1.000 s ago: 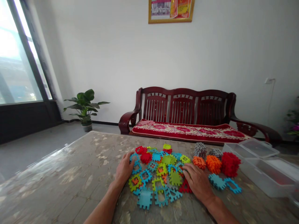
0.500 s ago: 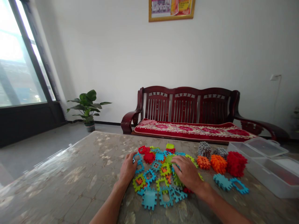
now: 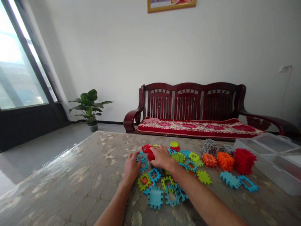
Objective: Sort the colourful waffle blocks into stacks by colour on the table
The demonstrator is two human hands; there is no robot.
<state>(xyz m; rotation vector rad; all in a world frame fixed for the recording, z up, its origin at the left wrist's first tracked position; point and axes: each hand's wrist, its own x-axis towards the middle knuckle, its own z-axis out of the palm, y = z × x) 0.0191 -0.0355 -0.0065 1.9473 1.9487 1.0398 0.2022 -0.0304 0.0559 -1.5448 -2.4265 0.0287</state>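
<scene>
A mixed pile of interlocking plastic block pieces lies on the table, with toothed edges in blue, green, red and orange. At the pile's left edge, my left hand (image 3: pixel 132 165) rests loosely open, its fingertips against a blue frame piece (image 3: pixel 144 164). My right hand (image 3: pixel 161 157) reaches across the pile, its thumb and fingers closed around red block pieces (image 3: pixel 150 155) at the far left. Its forearm hides part of the pile. Near me lie a solid blue square piece (image 3: pixel 155 197) and a blue frame (image 3: pixel 172 195). A green square piece (image 3: pixel 204 177) lies at the right side.
Sorted stacks stand at the right: grey pieces (image 3: pixel 209 146), orange pieces (image 3: pixel 225 161) and red pieces (image 3: pixel 245 161). Blue pieces (image 3: pixel 229 180) lie before them. An opened clear plastic box (image 3: pixel 277 175) sits at the right edge. A wooden bench (image 3: pixel 187 105) stands beyond the patterned table (image 3: pixel 77 185).
My right hand has moved left from the pile's right side to the red pieces and closed on them, uncovering green pieces. My left hand stays at the left edge. The view has shifted slightly.
</scene>
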